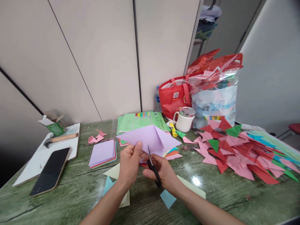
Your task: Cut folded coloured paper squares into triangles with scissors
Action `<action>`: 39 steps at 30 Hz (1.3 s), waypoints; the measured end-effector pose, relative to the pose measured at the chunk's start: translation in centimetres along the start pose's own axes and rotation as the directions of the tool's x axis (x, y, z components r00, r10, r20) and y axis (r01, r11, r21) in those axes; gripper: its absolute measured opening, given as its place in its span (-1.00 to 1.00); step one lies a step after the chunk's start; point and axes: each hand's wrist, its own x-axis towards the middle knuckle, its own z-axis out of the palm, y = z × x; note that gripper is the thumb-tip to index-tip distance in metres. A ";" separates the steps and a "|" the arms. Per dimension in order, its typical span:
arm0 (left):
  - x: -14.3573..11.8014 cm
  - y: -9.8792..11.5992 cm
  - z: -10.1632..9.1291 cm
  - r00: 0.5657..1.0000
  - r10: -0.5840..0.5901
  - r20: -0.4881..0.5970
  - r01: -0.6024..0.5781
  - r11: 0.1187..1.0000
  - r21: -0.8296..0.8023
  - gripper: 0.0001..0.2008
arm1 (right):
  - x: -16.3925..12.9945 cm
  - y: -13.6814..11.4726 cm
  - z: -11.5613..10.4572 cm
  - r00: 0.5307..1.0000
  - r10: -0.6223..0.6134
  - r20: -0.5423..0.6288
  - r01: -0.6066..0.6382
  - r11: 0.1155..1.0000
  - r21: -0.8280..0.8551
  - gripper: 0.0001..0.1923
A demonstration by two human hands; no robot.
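My left hand (130, 164) pinches a creased sheet of lilac paper (145, 136) between thumb and fingers, holding it above the table. In my right hand (162, 172) are black-handled scissors (153, 170), their blades pointing up against the paper's lower edge. Whether the blades have cut into it I cannot tell. Under my forearms lie pale yellow paper (192, 187) and blue paper pieces (168, 199). Left of my hands is a stack of coloured square paper (103, 153) with a lilac sheet on top.
A heap of folded pink, red and green paper (236, 153) covers the right side. Behind stand a white mug (185, 122), a glue stick (173, 129), a red bag (172, 101) and a green paper pack (140, 122). A phone (51, 171) and a hammer (62, 138) lie left.
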 end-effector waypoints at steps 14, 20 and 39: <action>-0.1 0.1 0.1 0.999 -0.013 0.030 0.015 0.998 -0.065 -0.74 | -0.2 -0.2 0.3 0.996 0.037 -0.076 -0.041 0.998 -0.055 -0.59; -0.1 0.2 0.3 1.000 -0.012 0.029 0.014 0.997 -0.071 -0.75 | -0.1 -0.4 0.5 0.993 0.076 -0.094 -0.078 0.997 -0.020 -0.58; -0.6 -0.3 0.1 0.999 -0.036 0.024 0.034 0.996 0.085 -0.70 | 0.1 -0.9 0.2 0.991 0.050 -0.128 -0.056 0.997 -0.044 -0.53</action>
